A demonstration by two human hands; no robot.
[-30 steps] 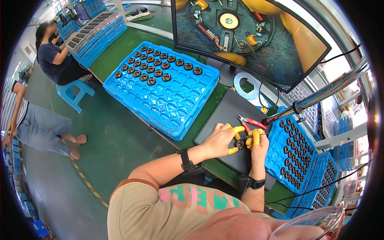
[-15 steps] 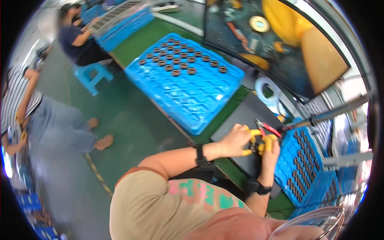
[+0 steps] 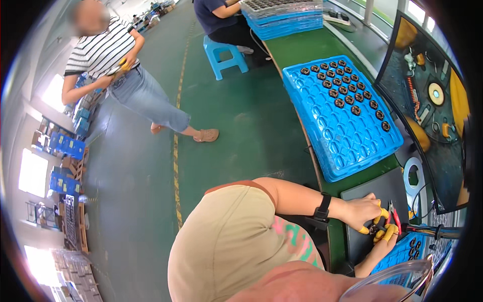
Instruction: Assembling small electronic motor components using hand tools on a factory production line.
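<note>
Both my hands are together over a dark grey mat (image 3: 359, 194) on the green bench. Yellow finger covers sit on several fingertips. My left hand (image 3: 363, 211) is closed with its fingertips on a small round dark part (image 3: 373, 229), like the ring-shaped parts in the trays. From the other side my right hand (image 3: 385, 240) pinches the same part, and its fingers hide some of it. Just beyond the fingertips lies a pair of red-handled cutting pliers (image 3: 395, 216), close to both hands but apparently not held.
A blue tray (image 3: 322, 136) partly filled with round parts is beyond my left hand. Another blue tray (image 3: 387, 261) is beside my right forearm. A screen (image 3: 427, 100), a tape roll (image 3: 413, 176) and a dark arm (image 3: 432, 231) stand right. One person (image 3: 103, 55) stands left; another (image 3: 216, 15) sits farther off.
My view has swung left, so the bench and hands appear farther right and more of the floor and standing person shows. Both hands stay on the small round part.
</note>
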